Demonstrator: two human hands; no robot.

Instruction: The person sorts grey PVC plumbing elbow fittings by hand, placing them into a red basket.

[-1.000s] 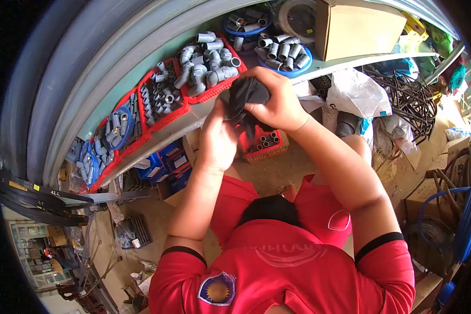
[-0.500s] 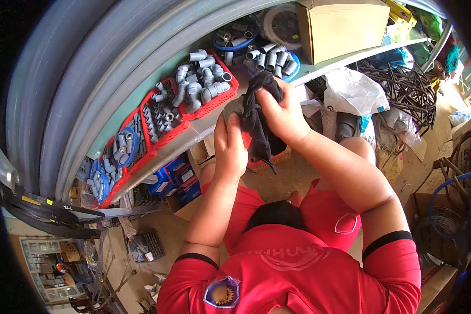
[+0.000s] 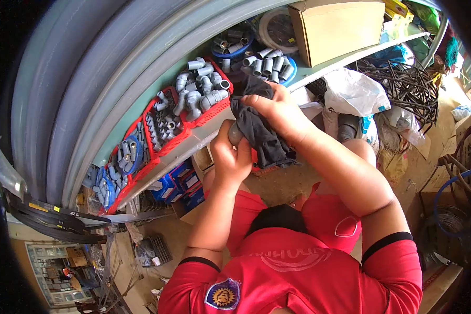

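My left hand [image 3: 229,157] is closed around a grey pipe fitting [image 3: 235,134], of which only a rounded part shows between the fingers. A black cloth [image 3: 264,128] is gripped in my right hand [image 3: 280,112], the thumb lying across its top. The cloth presses against the fitting and hangs down to the right of it. Both hands are raised in front of the shelf edge, close together. Just beyond them stands a red basket [image 3: 206,116] of grey pipe elbows and tees [image 3: 200,89].
More red baskets [image 3: 165,140] and blue baskets [image 3: 289,78] of grey fittings line the shelf [image 3: 319,70]. A cardboard box [image 3: 337,31] stands at its back. Large grey pipes [image 3: 89,94] curve along the left. A white sack [image 3: 353,91] and dark tangled rods [image 3: 403,89] lie on the right.
My right hand has shifted the black cloth, which now spreads wider and hangs lower. My left hand has moved slightly down, its fingers curled closer round the fitting.
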